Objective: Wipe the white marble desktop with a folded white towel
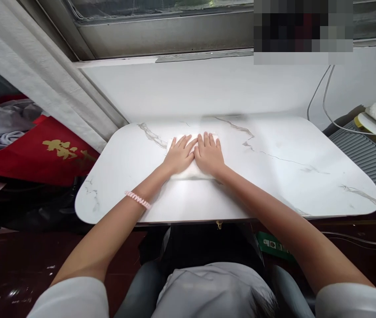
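Observation:
A folded white cloth (192, 171) lies on the white, marble-patterned tabletop (283, 176). My left hand (180, 155) rests flat on the left part of the cloth, its fingers spread and pointing away from me. On the right part lies my right hand (209, 153), palm down with fingers stretched out. The two hands touch or nearly touch at the thumbs. Much of the cloth is hidden under them; its front edge and corners show. A pink coiled band (137, 199) circles my left wrist.
A white wall and window frame (168, 39) stand behind the table. To the left are a pale curtain (51, 66) and a red bag (48, 150) with gold characters. At right, cables (325, 97) hang beside a grey ribbed cabinet (370, 163). A green box (274, 245) sits below the table.

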`<state>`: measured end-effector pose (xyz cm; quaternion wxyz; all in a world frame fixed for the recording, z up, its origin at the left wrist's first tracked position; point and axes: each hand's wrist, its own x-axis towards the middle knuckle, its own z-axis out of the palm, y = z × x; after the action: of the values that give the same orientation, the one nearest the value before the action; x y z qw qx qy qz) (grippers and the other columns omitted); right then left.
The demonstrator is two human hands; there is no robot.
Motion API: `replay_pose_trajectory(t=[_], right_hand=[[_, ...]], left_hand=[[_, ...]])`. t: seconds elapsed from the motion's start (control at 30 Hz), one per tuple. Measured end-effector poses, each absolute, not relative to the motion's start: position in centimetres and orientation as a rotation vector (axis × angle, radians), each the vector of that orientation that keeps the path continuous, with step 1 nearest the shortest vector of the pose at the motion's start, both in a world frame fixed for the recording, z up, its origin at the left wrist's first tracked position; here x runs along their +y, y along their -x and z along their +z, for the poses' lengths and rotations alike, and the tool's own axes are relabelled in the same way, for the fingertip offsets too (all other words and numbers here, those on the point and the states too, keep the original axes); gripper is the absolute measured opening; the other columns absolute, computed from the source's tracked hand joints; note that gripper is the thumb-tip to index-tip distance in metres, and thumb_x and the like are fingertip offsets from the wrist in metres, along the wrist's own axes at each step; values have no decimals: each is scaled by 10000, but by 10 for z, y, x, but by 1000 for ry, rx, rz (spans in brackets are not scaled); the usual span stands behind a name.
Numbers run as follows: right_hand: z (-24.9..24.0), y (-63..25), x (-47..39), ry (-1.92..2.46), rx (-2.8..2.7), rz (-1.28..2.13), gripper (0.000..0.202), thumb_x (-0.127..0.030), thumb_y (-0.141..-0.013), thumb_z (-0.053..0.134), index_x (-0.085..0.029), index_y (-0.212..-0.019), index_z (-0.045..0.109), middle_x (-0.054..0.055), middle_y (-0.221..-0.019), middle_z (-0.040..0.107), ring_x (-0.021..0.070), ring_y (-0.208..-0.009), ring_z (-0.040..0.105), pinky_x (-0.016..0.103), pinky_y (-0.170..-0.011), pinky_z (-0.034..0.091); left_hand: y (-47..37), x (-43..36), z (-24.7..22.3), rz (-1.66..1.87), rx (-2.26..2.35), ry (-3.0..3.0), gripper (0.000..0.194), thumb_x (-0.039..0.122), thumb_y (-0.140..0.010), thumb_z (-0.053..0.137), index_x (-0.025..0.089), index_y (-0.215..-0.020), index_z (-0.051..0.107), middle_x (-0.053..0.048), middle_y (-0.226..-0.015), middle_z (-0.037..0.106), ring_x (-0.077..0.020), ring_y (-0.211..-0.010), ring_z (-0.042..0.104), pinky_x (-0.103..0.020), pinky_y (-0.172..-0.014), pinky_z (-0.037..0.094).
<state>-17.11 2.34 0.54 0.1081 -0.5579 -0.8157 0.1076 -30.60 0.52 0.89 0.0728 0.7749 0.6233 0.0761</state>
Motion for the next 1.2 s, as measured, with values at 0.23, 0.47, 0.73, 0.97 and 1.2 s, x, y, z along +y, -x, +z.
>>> replay_pose_trajectory(t=[0.23,0.47,0.73,0.97,1.2], right_hand=[[2,177,-72,1410,-2459,384,629,-345,-1017,239,-23,-1554,294,224,-1631,218,315,-1536,128,563,-1227,103],[6,192,-120,1221,-2500,412,620,-348,-1017,289,-47,-1558,310,233,-1626,219,374,-1527,130,615,-1218,95],[4,223,-83,1257,-2497,391,611,-346,-1024,291,-40,-1552,319,250,-1620,236,398,-1521,134,639,-1204,80],[4,268,15,1380,-2385,379,556,-340,-1035,307,-97,-1529,385,205,-1608,313,338,-1514,213,568,-1218,127],[-2,296,94,1406,-2334,341,527,-294,-1039,282,-88,-1506,411,208,-1593,341,310,-1506,239,562,-1209,136]], left_hand=[[331,-91,8,206,1819,-2357,603,369,-1010,196,170,-1574,267,-90,-1654,236,-233,-1539,137,-500,-1251,62],[350,-148,8,244,1891,-2306,617,364,-1004,202,185,-1595,194,-80,-1652,225,-237,-1534,155,-526,-1251,85],[377,-105,8,165,1914,-2284,637,340,-987,195,123,-1586,205,-104,-1653,220,-245,-1536,150,-521,-1246,84],[412,4,8,175,1942,-2253,620,300,-991,155,112,-1579,215,-98,-1653,233,-209,-1534,166,-490,-1250,61],[435,80,7,231,1940,-2251,596,354,-1013,161,175,-1574,255,-73,-1650,254,-201,-1528,184,-480,-1247,62]])
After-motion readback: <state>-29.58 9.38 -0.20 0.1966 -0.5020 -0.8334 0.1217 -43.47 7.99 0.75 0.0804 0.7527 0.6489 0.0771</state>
